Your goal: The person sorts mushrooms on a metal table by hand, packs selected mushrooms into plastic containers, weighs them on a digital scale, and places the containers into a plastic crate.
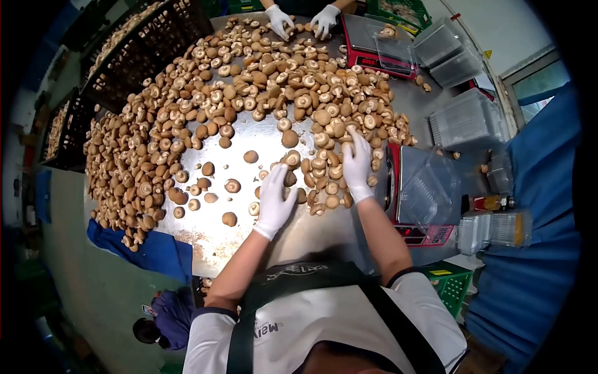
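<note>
Brown shiitake mushrooms (322, 117) with pale stems lie heaped across a metal table (237, 193). My left hand (275, 201), in a white glove, is low over the table beside a few mushrooms (290, 159). Its thumb stands apart from the fingers, and its fingertips touch or nearly touch those mushrooms. My right hand (357, 166), also gloved in white, reaches over the near right part of the heap with fingers stretched out. Between both hands lies a cluster of mushrooms (332, 187). Neither hand visibly holds one, though the undersides of the fingers are hidden.
To the right, a red scale (441, 235) carries a clear plastic tray (430, 193). Another scale (381, 62) and stacked clear boxes (467, 121) stand beyond. Across the table are a co-worker's gloved hands (280, 21). Dark crates (146, 53) stand left; a person (172, 318) is lower left.
</note>
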A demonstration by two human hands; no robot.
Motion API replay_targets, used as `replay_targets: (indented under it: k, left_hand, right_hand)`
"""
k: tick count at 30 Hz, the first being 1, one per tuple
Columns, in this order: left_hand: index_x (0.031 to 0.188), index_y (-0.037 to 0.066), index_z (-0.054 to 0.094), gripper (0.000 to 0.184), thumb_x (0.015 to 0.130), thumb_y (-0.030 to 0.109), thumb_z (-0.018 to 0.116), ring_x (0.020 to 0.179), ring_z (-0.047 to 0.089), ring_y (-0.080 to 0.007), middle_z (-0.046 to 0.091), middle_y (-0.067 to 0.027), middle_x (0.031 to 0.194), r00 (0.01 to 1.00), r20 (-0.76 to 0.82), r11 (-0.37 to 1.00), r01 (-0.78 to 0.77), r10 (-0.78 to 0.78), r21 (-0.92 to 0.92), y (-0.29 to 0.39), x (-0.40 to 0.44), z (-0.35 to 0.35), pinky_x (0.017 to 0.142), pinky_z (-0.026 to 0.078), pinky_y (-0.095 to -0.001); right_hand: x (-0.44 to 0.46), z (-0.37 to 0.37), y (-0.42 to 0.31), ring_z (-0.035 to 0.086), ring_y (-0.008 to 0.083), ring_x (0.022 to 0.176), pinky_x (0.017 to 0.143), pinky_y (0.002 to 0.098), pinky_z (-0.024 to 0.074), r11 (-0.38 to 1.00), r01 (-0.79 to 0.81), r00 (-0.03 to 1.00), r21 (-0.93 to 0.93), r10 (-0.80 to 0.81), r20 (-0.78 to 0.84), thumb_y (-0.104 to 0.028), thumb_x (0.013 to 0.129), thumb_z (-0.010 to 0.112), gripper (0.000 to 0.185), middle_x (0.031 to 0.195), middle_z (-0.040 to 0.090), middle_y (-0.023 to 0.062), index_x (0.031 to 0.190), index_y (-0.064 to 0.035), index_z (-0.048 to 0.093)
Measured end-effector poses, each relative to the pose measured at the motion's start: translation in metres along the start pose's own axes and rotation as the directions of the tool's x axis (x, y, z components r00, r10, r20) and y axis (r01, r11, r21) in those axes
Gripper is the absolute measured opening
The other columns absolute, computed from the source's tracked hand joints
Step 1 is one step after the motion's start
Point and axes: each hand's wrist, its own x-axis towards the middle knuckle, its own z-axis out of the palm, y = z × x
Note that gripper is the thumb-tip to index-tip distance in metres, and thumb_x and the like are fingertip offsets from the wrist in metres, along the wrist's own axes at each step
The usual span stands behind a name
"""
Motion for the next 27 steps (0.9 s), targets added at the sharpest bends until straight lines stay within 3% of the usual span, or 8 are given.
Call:
replay_targets:
  k: [4,9,12,15,18,21,24,27]
  left_hand:
    - [0.138,0.001,0.047,0.052,0.089,0.011,0.063,0.128,0.048,-0.0361,0.052,-0.0214,0.135,0.968,-0.048,0.953,0.233,-0.247,-0.195,-0.018,-0.063,-0.015,0.109,0.037,-0.0412]
    - [0.137,0.0,0.048,0.044,0.096,0.011,0.058,0.122,0.054,-0.0273,0.055,-0.0174,0.132,0.922,-0.08,0.861,0.319,-0.379,-0.396,0.001,-0.102,-0.025,0.106,0.041,-0.0354]
    - [0.138,0.0,0.048,0.042,0.099,0.016,0.055,0.123,0.053,-0.0259,0.053,-0.0169,0.136,0.814,0.121,0.411,0.408,-0.568,-0.815,0.004,-0.103,-0.022,0.105,0.041,-0.0349]
    - [0.14,0.001,0.047,0.045,0.104,0.028,0.046,0.118,0.057,-0.0245,0.055,-0.0162,0.134,0.711,0.323,0.005,0.418,-0.625,-0.909,0.006,-0.084,-0.029,0.101,0.044,-0.0319]
    - [0.139,0.002,0.047,0.049,0.103,0.034,0.046,0.103,0.061,-0.0213,0.061,-0.0127,0.122,0.687,0.423,-0.233,0.357,-0.591,-0.905,0.002,-0.065,-0.035,0.088,0.05,-0.0296]
    - [0.136,0.001,0.05,0.043,0.101,0.026,0.048,0.09,0.061,-0.0158,0.064,-0.0087,0.108,0.789,0.466,-0.301,0.367,-0.401,-0.88,-0.03,-0.055,-0.038,0.071,0.05,-0.0254]
    - [0.135,0.001,0.051,0.041,0.099,0.02,0.047,0.089,0.062,-0.0155,0.065,-0.0084,0.107,0.748,0.486,-0.214,0.438,-0.453,-0.873,-0.028,-0.05,-0.054,0.072,0.05,-0.0243]
    - [0.137,0.001,0.049,0.043,0.098,0.019,0.046,0.089,0.062,-0.0157,0.064,-0.0092,0.107,0.754,0.47,-0.174,0.442,-0.458,-0.88,-0.032,-0.052,-0.051,0.081,0.05,-0.0267]
  right_hand:
    - [0.019,0.037,-0.024,0.056,0.0313,0.109,0.098,0.0411,0.0401,0.886,0.298,0.829,-0.356,-0.056,0.557,-0.022,0.083,0.066,0.048,0.121,0.063,0.0101,0.131,-0.0164,0.06]
    - [0.033,0.051,-0.031,0.054,0.0327,0.107,0.098,0.0447,0.0381,0.932,0.116,0.85,-0.344,0.086,0.519,-0.028,0.085,0.067,0.037,0.107,0.063,0.0128,0.117,-0.0101,0.063]
    - [0.012,0.052,-0.032,0.055,0.0328,0.106,0.098,0.0431,0.0379,0.968,0.125,0.921,-0.218,-0.032,0.388,-0.027,0.086,0.066,0.026,0.102,0.064,0.0144,0.102,-0.0059,0.064]
    - [-0.023,0.042,-0.07,0.056,0.0318,0.104,0.101,0.0441,0.0363,0.984,0.105,0.886,0.142,-0.157,0.436,-0.025,0.085,0.068,0.021,0.098,0.063,0.0137,0.095,-0.0076,0.062]
    - [-0.055,0.029,-0.111,0.061,0.0297,0.093,0.085,0.0392,0.0487,0.841,0.337,0.633,0.424,-0.536,0.559,-0.031,0.083,0.072,0.028,0.096,0.064,0.0125,0.099,-0.009,0.068]
    - [-0.022,0.054,-0.115,0.06,0.0317,0.098,0.09,0.0397,0.0476,0.968,-0.002,0.714,0.253,-0.175,0.678,-0.028,0.084,0.072,0.034,0.102,0.063,0.0169,0.106,-0.0031,0.065]
    - [0.023,0.091,-0.087,0.061,0.0352,0.1,0.091,0.0435,0.0483,0.969,0.184,0.904,-0.164,-0.101,0.416,-0.025,0.083,0.069,0.04,0.106,0.064,0.0164,0.117,-0.0057,0.061]
    - [0.031,0.11,-0.06,0.06,0.0351,0.108,0.097,0.0424,0.0462,0.966,0.03,0.814,-0.256,0.125,0.567,-0.022,0.081,0.071,0.049,0.119,0.061,0.017,0.125,-0.0058,0.056]
